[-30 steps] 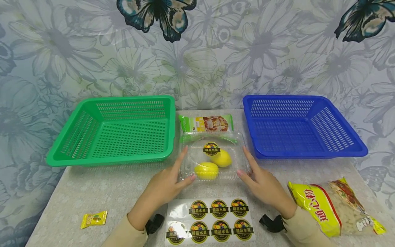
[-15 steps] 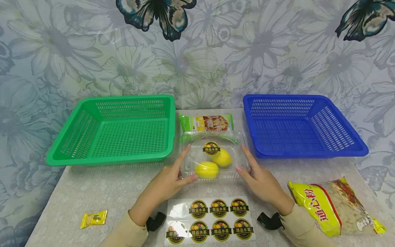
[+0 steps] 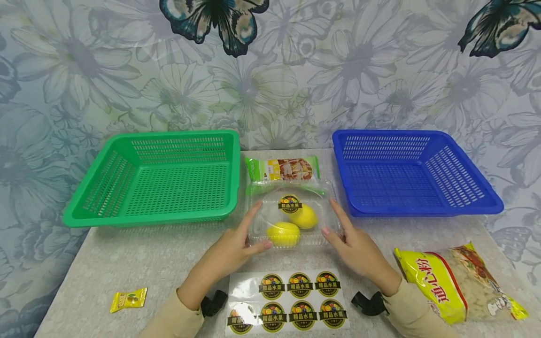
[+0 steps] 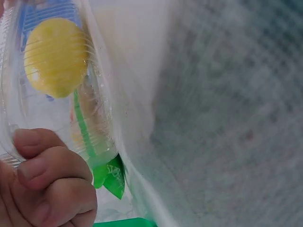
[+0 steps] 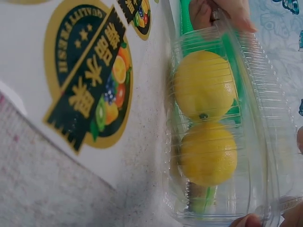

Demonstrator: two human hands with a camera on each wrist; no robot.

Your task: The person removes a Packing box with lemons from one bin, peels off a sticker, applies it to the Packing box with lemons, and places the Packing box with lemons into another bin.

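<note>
A clear plastic clamshell box (image 3: pixel 314 238) with its lid down sits at the table's middle. Two yellow lemons (image 3: pixel 283 234) show inside, and a round black and gold fruit sticker (image 3: pixel 289 204) is on the lid. My left hand (image 3: pixel 226 251) holds the box's left side, thumb at the front corner and index finger along the lid's edge. In the left wrist view, other fingers (image 4: pixel 59 175) are curled beside the box wall. My right hand (image 3: pixel 359 249) grips the right side in the same way, thumb at the front; its remaining fingers are hidden in the head view.
A sheet of matching stickers (image 3: pixel 301 300) lies in front of the box. Behind it is a green snack packet (image 3: pixel 291 168). A green basket (image 3: pixel 181 188) stands left, a blue basket (image 3: pixel 393 183) right. A pasta bag (image 3: pixel 460 286) and small yellow packet (image 3: pixel 128 299) lie on the table.
Both hands stay at the box's sides with only slight finger shifts; the right index finger and thumb lie slightly further in over the box. The box barely moves.
</note>
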